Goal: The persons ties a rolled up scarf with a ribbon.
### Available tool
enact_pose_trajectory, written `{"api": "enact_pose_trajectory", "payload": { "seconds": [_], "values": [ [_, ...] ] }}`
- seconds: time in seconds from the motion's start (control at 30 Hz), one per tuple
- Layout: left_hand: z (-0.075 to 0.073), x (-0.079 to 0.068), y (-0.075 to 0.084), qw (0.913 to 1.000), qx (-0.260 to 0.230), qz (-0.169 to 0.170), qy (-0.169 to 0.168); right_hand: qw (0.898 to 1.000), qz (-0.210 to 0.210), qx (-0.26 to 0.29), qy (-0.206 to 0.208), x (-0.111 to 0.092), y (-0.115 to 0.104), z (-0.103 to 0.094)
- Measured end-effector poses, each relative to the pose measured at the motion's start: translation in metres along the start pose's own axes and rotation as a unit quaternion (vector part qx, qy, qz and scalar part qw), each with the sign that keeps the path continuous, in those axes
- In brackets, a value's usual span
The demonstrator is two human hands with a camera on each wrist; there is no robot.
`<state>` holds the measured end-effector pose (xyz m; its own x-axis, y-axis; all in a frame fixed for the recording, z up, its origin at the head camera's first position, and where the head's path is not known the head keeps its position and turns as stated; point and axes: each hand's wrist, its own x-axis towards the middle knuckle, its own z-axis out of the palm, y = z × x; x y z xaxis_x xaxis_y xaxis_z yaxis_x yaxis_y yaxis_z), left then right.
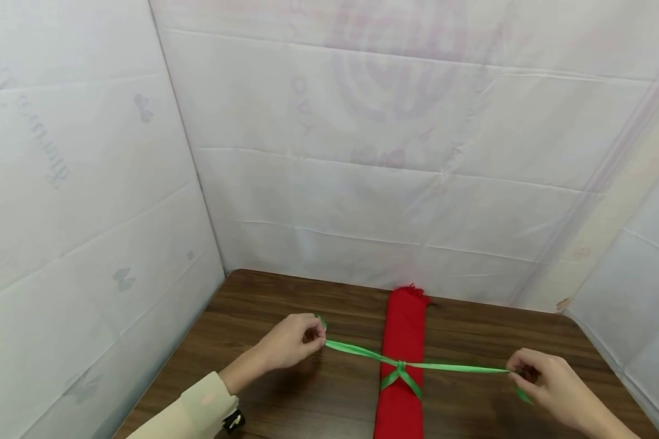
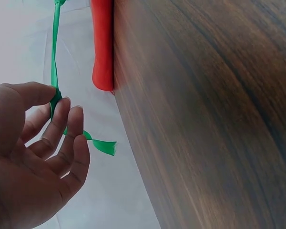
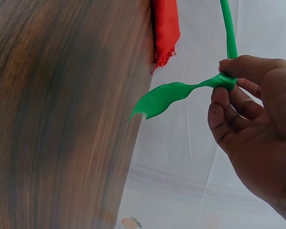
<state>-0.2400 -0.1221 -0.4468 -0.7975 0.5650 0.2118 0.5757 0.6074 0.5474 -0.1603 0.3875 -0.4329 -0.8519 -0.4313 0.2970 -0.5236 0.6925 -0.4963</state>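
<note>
A long folded red scarf [image 1: 403,329] with a fringed far end lies on the wooden table. Around its middle runs a green ribbon [image 1: 401,366], knotted on top, with two strands crossing below the knot. My left hand [image 1: 291,341] pinches one ribbon end between thumb and forefinger, left of the scarf. On the other side, my right hand [image 1: 549,384] pinches the opposite end. Both lengths stretch nearly straight from the knot. Short tails hang past the fingers, as the left ribbon tail [image 2: 104,147] and the right ribbon tail [image 3: 164,99] show in the wrist views.
The dark wooden table [image 1: 252,299] has rounded far corners. White printed sheeting [image 1: 318,201] rises behind it and along both sides. A dark band with a light-coloured piece [image 1: 234,421] sits at the left cuff.
</note>
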Motion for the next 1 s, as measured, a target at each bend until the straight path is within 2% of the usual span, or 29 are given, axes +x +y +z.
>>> {"api": "enact_pose_trajectory", "payload": {
  "seconds": [0.3,0.7,0.9,1.0],
  "values": [
    [-0.002,-0.007,-0.010,0.9997,0.022,-0.004,-0.009,1.000,0.010,-0.005,-0.008,-0.006,0.012,0.002],
    [-0.002,-0.012,-0.017,0.9987,0.027,-0.027,-0.035,0.997,0.052,0.017,-0.054,-0.013,0.027,0.008],
    [0.001,-0.015,-0.021,0.9978,0.030,-0.034,-0.049,0.998,0.026,0.014,-0.053,-0.014,0.032,0.012],
    [0.002,-0.016,-0.024,0.9975,0.039,-0.033,-0.049,0.997,0.032,0.020,-0.066,-0.014,0.036,0.014]
  ]
}}
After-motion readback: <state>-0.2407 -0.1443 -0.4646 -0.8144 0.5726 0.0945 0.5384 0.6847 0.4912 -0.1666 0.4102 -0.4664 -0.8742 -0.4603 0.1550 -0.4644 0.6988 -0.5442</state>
